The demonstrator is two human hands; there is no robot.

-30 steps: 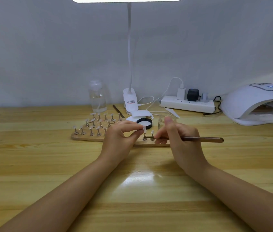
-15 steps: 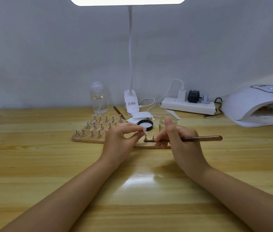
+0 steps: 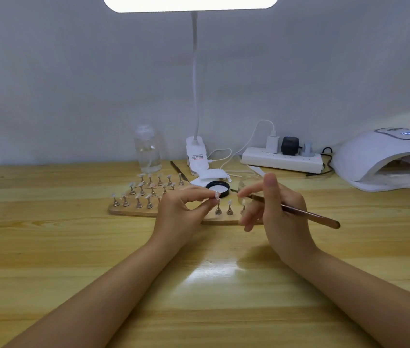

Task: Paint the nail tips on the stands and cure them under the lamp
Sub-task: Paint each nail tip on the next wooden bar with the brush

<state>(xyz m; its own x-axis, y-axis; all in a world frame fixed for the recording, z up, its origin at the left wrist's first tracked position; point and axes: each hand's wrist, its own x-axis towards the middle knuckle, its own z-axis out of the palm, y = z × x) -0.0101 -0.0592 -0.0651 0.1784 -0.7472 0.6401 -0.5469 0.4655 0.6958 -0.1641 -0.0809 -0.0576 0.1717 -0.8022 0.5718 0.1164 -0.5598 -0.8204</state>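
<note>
Step in hand: painting, judged from your brush lifted off the nail tips and angled toward the small glass jar [image 3: 249, 183], probably to reload.
Left hand [image 3: 178, 212]: your thumb and forefinger pinch one nail tip [image 3: 216, 195] atop its stand, steadying it; the other fingers are curled under.
Right hand [image 3: 278, 212]: your fingers grip the brush [image 3: 299, 211] pen-fashion, thumb raised; the bristle end points left, near the jar (whether it touches the glass cannot be told).
Nail tips on stands: rows stand upright on the wooden board [image 3: 128, 210] left of your hands; two more stands [image 3: 224, 209] sit between your hands.
Curing lamp [image 3: 379, 156]: far right on the table [image 3: 48, 247], well apart from the board, its display lit.
Jar lid [image 3: 218, 188]: black-rimmed, lying just behind the left hand.
Next move calls for: a light dip, then an even stroke along the pinched tip, keeping gel off your fingertips.
Remaining: curing not yet begun.
</note>
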